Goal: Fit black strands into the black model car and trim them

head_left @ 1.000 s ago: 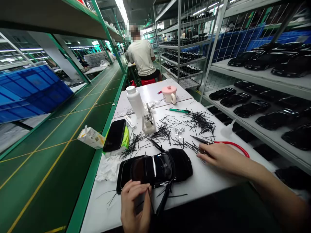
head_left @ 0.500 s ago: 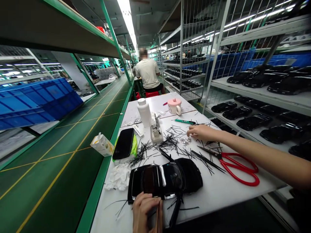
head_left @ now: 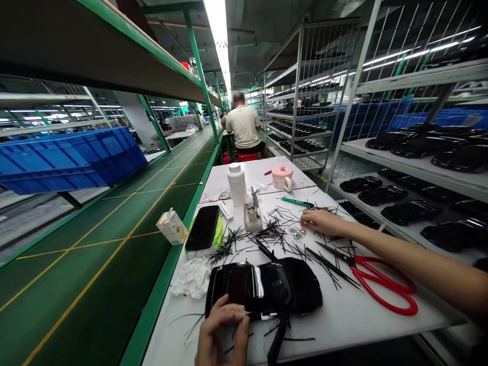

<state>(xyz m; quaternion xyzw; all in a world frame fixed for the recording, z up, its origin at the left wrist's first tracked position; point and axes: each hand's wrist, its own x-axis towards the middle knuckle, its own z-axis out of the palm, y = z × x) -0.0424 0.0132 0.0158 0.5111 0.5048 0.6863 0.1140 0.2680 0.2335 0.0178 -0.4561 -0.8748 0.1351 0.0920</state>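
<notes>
A glossy black model car body point(head_left: 267, 287) lies on the white table in front of me, its doors swung out on both sides. My left hand point(head_left: 223, 330) is at the car's near side, thumb and fingers drawn together by the door opening; anything between them is too small to make out. Farther right, my right hand point(head_left: 324, 222) rests low over the table with its fingers bent together. Its fingertips are beside a small heap of shiny clear pieces point(head_left: 296, 233). Whether they pinch one is hidden. Thin black strips point(head_left: 272, 231) lie scattered around.
Red-handled scissors point(head_left: 375, 279) and black tweezers point(head_left: 331, 267) lie beneath my right forearm. Behind the car stand a phone point(head_left: 204, 227), a white bottle point(head_left: 237, 185) and a pink-lidded mug point(head_left: 282, 178). A green conveyor point(head_left: 125, 249) runs along the left; car racks point(head_left: 412, 157) stand right.
The view has shifted, so everything sits slightly lower and farther right. My left hand's fingers have lifted and changed their hold at the car's near side. My right hand stays by the shiny pieces.
</notes>
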